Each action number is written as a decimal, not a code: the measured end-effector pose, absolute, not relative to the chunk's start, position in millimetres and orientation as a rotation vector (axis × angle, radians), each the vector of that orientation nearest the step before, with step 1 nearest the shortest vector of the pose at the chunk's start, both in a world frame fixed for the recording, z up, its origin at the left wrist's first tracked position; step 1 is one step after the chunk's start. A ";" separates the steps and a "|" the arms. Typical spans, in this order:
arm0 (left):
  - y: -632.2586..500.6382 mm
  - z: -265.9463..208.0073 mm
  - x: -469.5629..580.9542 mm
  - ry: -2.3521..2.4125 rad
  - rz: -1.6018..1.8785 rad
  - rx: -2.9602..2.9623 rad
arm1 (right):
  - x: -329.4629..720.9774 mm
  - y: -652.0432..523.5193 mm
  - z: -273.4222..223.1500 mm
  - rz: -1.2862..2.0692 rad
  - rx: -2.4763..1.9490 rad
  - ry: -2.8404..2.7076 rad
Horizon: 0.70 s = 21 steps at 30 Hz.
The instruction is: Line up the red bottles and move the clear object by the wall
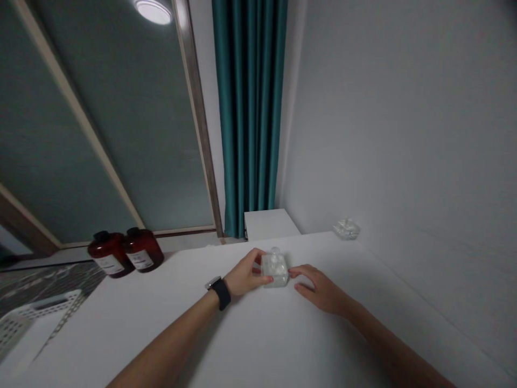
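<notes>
A small clear, squarish plastic container (274, 269) is on the white table in front of me, with a round clear knob or tab at its far edge. What is inside it, if anything, I cannot make out. My left hand (247, 274), a dark watch on its wrist, grips the container from the left, thumb on the near side and fingers on the far side. On the right, my right hand (317, 288) reaches in with thumb and fingers apart. Its fingertips are at the container's right side, touching or nearly so, without a grip on it.
Crumpled clear plastic (346, 229) lies at the table's far right corner, by the wall. Two dark red bottles (141, 250) with black caps stand at the left edge. A white perforated basket (40, 315) sits lower left. Beyond the table are a white cabinet (270, 223) and a teal curtain (252, 108).
</notes>
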State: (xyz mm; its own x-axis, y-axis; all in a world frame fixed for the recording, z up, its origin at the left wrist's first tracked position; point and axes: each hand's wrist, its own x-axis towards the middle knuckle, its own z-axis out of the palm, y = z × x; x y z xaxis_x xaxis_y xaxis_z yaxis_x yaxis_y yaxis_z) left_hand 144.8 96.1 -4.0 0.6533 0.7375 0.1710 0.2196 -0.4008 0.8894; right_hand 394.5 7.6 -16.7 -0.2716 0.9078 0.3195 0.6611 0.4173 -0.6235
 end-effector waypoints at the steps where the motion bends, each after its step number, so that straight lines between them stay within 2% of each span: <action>1: 99.6 -4.5 153.6 0.746 0.700 1.945 | 402.6 7.4 -17.5 0.446 -1.327 -2.047; 7: 117.3 -0.1 203.9 0.714 0.664 1.957 | 449.6 9.9 -28.0 0.200 -1.450 -2.027; 16: 143.3 -11.0 284.2 0.751 0.780 1.942 | 485.9 21.6 -46.8 -0.101 -1.899 -1.544; 21: 163.8 -18.3 333.1 0.784 0.844 2.009 | 489.3 26.1 -49.0 -0.082 -1.936 -1.398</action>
